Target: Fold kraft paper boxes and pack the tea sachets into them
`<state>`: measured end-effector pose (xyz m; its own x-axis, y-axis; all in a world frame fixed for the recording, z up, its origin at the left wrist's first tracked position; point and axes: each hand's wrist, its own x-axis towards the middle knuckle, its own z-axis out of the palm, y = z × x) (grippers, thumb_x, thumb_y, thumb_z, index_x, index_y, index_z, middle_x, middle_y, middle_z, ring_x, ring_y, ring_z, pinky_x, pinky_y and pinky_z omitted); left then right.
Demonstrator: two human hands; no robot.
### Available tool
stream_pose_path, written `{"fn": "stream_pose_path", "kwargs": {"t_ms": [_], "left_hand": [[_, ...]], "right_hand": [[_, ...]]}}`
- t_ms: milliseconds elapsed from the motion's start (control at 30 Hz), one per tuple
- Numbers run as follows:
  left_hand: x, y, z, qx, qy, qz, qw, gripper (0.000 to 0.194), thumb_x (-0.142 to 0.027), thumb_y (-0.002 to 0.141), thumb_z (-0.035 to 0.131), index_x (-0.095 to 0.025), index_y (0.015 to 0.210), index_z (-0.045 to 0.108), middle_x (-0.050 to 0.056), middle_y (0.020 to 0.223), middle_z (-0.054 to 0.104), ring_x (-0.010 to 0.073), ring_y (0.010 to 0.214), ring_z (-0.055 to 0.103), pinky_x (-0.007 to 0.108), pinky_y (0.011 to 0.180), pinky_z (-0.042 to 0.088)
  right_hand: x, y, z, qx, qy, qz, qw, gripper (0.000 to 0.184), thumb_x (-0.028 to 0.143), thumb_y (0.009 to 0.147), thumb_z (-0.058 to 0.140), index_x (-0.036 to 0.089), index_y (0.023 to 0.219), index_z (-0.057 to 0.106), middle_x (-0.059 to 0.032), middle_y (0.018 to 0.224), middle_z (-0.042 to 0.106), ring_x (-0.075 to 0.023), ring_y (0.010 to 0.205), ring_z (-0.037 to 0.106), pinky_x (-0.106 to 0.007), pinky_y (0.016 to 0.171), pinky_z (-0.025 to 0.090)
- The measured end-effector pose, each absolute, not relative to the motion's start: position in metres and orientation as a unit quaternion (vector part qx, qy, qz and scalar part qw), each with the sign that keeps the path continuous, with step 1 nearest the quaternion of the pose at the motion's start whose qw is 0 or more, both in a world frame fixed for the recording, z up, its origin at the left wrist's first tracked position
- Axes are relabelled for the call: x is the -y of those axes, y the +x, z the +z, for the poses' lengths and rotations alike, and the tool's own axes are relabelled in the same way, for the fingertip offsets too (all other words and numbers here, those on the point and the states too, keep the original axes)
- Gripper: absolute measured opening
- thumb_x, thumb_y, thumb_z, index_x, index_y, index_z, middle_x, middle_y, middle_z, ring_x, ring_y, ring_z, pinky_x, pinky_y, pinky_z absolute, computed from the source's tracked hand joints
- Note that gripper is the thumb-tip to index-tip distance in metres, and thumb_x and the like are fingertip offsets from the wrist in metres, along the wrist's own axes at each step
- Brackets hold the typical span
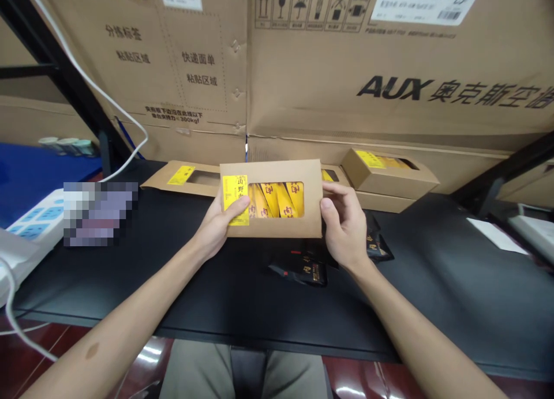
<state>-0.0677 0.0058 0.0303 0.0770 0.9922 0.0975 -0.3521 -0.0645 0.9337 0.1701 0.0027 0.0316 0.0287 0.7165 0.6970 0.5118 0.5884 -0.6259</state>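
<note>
- Legs (194, 370) in light trousers are below the near edge of the black table (130, 289).
- Left hand (219, 229) pinches the left end of the brown paper box (272, 171), with thumb pressed on a yellow label (231, 191) and other fingers behind the box.
- Right hand (344, 229) pinches the right end of the same box, with thumb on the front and fingers curled behind it.
- This box is held above the table, lying almost flat, not touching the table.
- Yellow packets (277, 198) already fill the box window, standing side by side.
- Black packets (298, 269) lie on the table just past the hands, outside any box.
- Behind them lies a flat paper sleeve (182, 180) with a window; I cannot tell if it has anything inside.
- Further right stands a second paper box (389, 180) with yellow packets showing.
- White power strip (37, 223) lies at the left side, and a big AUX carton (346, 59) stands at the back.
</note>
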Motion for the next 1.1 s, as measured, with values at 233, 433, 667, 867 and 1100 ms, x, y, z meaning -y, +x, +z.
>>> {"fn": "stream_pose_path", "kwargs": {"t_ms": [233,433,667,867,1100], "left_hand": [[-0.005,-0.0673,0.0323,-0.345,0.439,0.575,0.598,0.07,-0.04,0.078,0.08,-0.019,0.141,0.058,0.014,0.134,0.072,0.0401,0.131,0.063,0.052,0.109,0.055],[-0.006,-0.0679,0.0314,-0.331,0.447,0.571,0.603,0.066,-0.039,0.08,0.078,-0.016,0.139,0.06,0.016,0.134,0.072,0.0415,0.131,0.062,0.053,0.109,0.054],[-0.0082,-0.0698,0.0288,-0.321,0.439,0.568,0.617,0.061,-0.039,0.079,0.079,-0.016,0.134,0.064,0.014,0.136,0.071,0.0405,0.13,0.063,0.052,0.108,0.055],[-0.0083,-0.0693,0.029,-0.328,0.442,0.563,0.617,0.057,-0.04,0.08,0.078,-0.017,0.13,0.065,0.014,0.133,0.073,0.0397,0.128,0.065,0.052,0.107,0.055],[-0.0086,-0.0701,0.0293,-0.323,0.433,0.572,0.617,0.059,-0.039,0.077,0.081,-0.016,0.129,0.066,0.015,0.132,0.073,0.0398,0.126,0.066,0.052,0.107,0.055]], "right_hand": [[-0.0051,0.1703,0.0285,0.69,-0.452,0.101,0.557,0.036,0.051,0.1,0.051,0.024,0.121,0.06,-0.01,0.118,0.072,-0.0207,0.093,0.071,-0.041,0.083,0.059],[-0.0052,0.1691,0.029,0.688,-0.451,0.1,0.561,0.035,0.051,0.098,0.052,0.023,0.117,0.061,-0.0088,0.112,0.073,-0.0206,0.092,0.071,-0.04,0.082,0.059],[-0.0051,0.1684,0.0287,0.686,-0.435,0.108,0.573,0.034,0.05,0.096,0.056,0.022,0.115,0.061,-0.0097,0.113,0.073,-0.0208,0.092,0.071,-0.038,0.079,0.058],[-0.0053,0.1688,0.0294,0.687,-0.431,0.105,0.576,0.032,0.048,0.096,0.056,0.022,0.114,0.061,-0.0098,0.112,0.073,-0.0201,0.091,0.071,-0.037,0.079,0.058],[-0.0072,0.1688,0.0269,0.685,-0.432,0.112,0.576,0.032,0.048,0.095,0.057,0.021,0.113,0.062,-0.01,0.113,0.073,-0.0197,0.092,0.071,-0.036,0.078,0.058]]}}
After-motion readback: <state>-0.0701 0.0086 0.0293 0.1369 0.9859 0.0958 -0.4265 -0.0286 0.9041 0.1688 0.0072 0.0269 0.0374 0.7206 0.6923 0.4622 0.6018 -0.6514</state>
